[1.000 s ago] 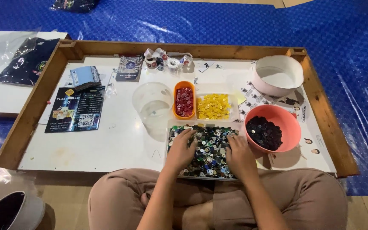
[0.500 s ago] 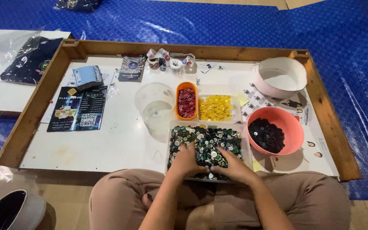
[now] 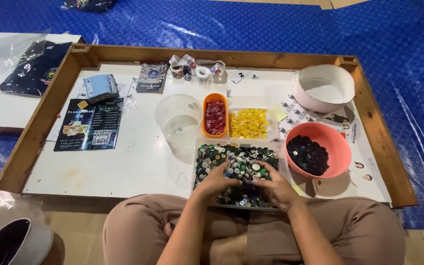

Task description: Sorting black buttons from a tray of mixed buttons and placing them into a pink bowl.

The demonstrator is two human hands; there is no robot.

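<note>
Mixed buttons (image 3: 221,154) fill a clear rectangular tray (image 3: 199,147) at the near edge of the wooden-framed white surface (image 3: 138,167), just in front of the seated person's knees. Both hands are in the tray: the left hand (image 3: 218,182) and the right hand (image 3: 272,185) cup a heap of buttons between them, fingers (image 3: 231,172) curled together around the pile. Just beyond the tray stand an orange tub of red buttons (image 3: 215,117) and a clear tray of yellow buttons (image 3: 249,123). A pink bowl of dark buttons (image 3: 315,149) sits to the right, touching the tray's corner.
</note>
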